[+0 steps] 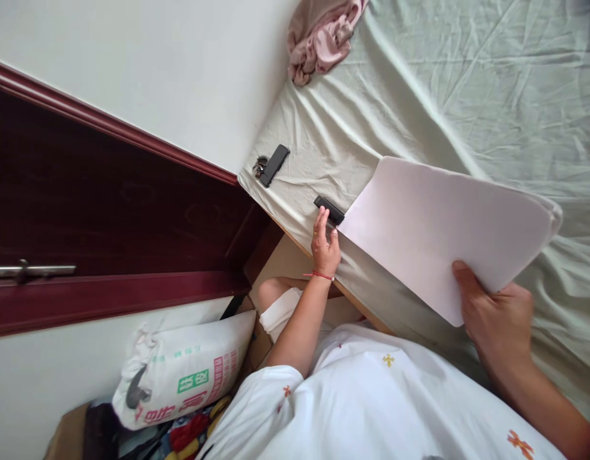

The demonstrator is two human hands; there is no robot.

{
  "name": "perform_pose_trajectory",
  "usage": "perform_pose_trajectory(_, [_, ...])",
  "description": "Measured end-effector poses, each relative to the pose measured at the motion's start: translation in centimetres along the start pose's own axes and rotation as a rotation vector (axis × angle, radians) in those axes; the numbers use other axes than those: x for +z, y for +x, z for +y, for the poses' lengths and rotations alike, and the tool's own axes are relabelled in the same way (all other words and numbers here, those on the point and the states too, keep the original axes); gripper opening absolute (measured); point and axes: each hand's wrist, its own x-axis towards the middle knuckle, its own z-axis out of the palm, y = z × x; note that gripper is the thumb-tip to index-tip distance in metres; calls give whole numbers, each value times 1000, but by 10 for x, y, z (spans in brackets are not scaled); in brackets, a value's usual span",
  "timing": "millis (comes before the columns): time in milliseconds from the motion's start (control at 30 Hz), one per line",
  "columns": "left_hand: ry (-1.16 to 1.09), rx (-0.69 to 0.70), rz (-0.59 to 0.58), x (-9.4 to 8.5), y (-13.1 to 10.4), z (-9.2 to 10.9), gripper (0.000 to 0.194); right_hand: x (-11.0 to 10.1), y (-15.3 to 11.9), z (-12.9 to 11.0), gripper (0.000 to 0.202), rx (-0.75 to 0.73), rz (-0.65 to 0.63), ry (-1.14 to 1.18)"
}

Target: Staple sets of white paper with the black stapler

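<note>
A sheaf of white paper point(433, 217) is tilted above the bed, its far right edge curling and showing several layers. My right hand point(498, 313) grips its near edge, thumb on top and the other fingers hidden beneath. At the paper's left corner sits a small black stapler point(329, 209). My left hand point(326, 246), with a red string bracelet at the wrist, has its fingertips on the stapler and the thumb close to the paper's corner. How firmly the fingers hold it is partly hidden.
A black oblong object point(275, 165) with metal keys or rings lies near the bed's corner. Pink cloth point(318, 45) is heaped against the wall on the pale green sheet point(467, 83). A dark red door point(107, 185) and a white printed sack point(189, 364) are at left.
</note>
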Motion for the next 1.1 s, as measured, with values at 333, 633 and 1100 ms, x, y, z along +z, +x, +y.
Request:
perform_pose_trajectory(333, [59,-53,0,1,-4,-3,56,4,-4,-9,57,-161,-13,-77])
perform_pose_trajectory(633, [126,-55,8,3,-6,-4,76,9,0,-1,53,-282,43,-99])
perform_pose_trajectory(1100, [188,-177,-11,11,-9,0,79,9,-2,1,58,-324,55,-51])
